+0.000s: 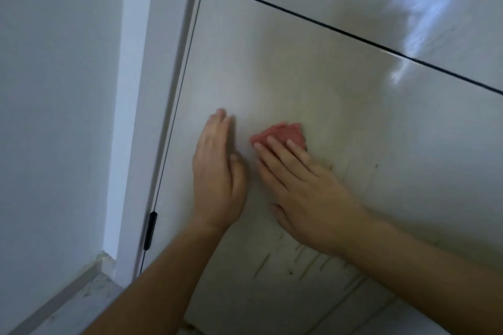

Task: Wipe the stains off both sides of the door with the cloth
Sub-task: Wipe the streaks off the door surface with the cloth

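Head view: left hand (217, 171) lies flat on the door (326, 84), fingers straight. Cloth (283, 134) sits just right of it, pressed to the door by the right hand (310, 196), fingers straight (no grip). Risk: cloth slips free; streaks (262, 266) below the wrist go unwiped.
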`<state>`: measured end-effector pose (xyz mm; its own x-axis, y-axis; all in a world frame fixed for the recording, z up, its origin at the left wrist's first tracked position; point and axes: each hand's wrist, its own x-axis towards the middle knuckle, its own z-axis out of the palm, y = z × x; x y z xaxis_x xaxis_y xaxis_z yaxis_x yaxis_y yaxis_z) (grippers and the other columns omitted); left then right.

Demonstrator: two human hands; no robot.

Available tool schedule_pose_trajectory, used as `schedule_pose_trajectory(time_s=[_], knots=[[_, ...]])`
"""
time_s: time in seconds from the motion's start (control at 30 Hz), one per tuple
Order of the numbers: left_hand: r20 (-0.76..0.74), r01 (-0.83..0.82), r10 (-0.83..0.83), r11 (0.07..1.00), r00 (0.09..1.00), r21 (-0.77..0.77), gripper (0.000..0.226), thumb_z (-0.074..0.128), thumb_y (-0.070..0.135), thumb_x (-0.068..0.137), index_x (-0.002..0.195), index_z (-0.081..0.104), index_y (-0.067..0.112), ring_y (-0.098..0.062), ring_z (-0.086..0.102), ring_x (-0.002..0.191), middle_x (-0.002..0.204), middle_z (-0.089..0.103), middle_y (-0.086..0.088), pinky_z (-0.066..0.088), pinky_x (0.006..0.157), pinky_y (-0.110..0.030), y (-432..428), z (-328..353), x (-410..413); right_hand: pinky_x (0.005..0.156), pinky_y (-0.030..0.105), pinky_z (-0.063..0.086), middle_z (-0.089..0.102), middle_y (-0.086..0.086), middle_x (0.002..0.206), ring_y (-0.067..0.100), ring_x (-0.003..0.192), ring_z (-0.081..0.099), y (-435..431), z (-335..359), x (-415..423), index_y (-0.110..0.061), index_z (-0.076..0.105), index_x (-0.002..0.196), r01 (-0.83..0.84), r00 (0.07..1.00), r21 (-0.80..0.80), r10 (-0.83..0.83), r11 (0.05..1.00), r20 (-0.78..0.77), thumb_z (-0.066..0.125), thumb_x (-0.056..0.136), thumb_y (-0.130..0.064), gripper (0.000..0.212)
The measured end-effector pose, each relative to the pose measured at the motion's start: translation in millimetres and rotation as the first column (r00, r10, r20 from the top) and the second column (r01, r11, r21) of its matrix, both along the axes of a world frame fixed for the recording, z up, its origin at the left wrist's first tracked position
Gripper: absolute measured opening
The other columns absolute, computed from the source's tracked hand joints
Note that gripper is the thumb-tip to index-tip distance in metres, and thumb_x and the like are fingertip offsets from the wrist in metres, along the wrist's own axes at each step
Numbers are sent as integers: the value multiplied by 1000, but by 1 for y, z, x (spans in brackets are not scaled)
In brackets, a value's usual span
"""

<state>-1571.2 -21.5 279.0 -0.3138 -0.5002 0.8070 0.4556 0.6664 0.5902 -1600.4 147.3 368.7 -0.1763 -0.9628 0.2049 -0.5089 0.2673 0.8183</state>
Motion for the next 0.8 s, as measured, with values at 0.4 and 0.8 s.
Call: schedule_pose_trajectory(time_s=[0.4, 0.8], knots=[[226, -108, 144, 980, 963, -166, 75, 50, 17, 94, 162, 20, 20, -35, 0, 159, 171, 7, -18, 14, 120, -71, 13, -43, -8, 128, 55, 4, 7, 18, 170, 39, 158, 8, 2, 18, -16, 1, 17, 161, 65, 988, -399, -115, 915, -102, 38, 105, -41, 73], [183, -16, 81, 943, 980, -332, 70, 49, 24, 92, 159, 29, 16, -37, 4, 159, 170, 11, -19, 13, 123, -67, 42, -34, 0, 128, 51, 7, 9, 13, 171, 33, 159, 7, 47, -36, -9, -4, 14, 163, 76, 995, -252, -89, 965, -39, 38, 107, -40, 71]])
